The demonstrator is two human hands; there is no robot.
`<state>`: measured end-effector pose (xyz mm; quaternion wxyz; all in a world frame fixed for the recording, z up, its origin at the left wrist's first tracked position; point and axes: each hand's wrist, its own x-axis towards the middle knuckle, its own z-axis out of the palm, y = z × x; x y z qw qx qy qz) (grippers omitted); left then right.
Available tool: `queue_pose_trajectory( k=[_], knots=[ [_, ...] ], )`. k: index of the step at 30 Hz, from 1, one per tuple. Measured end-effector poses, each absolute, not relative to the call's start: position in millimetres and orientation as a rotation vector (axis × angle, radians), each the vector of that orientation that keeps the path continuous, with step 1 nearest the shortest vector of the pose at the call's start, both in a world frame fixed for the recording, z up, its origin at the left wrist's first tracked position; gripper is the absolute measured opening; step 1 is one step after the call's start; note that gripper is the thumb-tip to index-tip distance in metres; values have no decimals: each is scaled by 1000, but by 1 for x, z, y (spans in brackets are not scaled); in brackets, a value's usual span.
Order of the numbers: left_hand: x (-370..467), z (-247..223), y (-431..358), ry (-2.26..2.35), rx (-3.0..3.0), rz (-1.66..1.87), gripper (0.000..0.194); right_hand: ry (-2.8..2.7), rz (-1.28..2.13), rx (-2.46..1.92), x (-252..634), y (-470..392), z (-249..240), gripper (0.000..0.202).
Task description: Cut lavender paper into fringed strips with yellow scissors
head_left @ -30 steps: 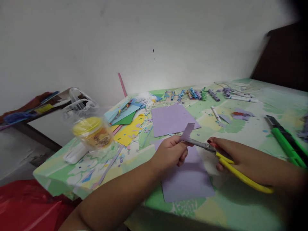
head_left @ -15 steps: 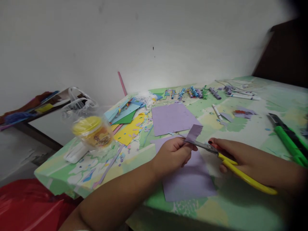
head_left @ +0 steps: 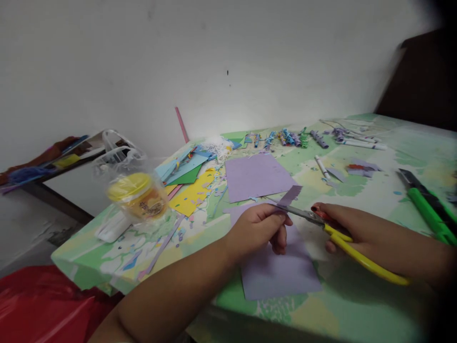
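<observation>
My left hand [head_left: 262, 227] pinches a small strip of purple paper [head_left: 291, 194], whose fringed end sticks up past the fingers. In my right hand [head_left: 360, 233] is a pair of scissors [head_left: 342, 243] with yellow and red handles. Its blades point left and lie across the strip, close to my left fingertips. Beneath both hands a sheet of purple paper [head_left: 282, 276] lies on the table, partly covered by my left hand. Just behind it rests another purple sheet [head_left: 257, 176].
A yellow-lidded tub [head_left: 137, 195] in a plastic bag stands at left. Green and black box cutters [head_left: 428, 205] lie at right. Several small paper rolls [head_left: 289, 137] line the back, near markers [head_left: 362, 144]. Coloured sheets [head_left: 189, 190] and paper scraps cover the left side.
The scissors have shifted slightly, with the blades now closer together across the strip. The lower fingers of my left hand have dropped a little. Everything else stays put.
</observation>
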<state>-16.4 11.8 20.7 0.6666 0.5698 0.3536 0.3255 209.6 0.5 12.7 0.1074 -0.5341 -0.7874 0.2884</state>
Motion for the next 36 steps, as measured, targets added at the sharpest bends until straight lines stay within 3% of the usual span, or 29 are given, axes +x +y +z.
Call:
queue_pose_trajectory(
  k=[21, 36],
  knots=[
    [-17, 27, -2, 810, 1350, 708, 18, -2335, 807, -1503, 209, -2, 4, 47],
    [-13, 37, 7, 957, 1188, 496, 16, -2299, 798, -1492, 217, 4, -15, 46]
  ],
)
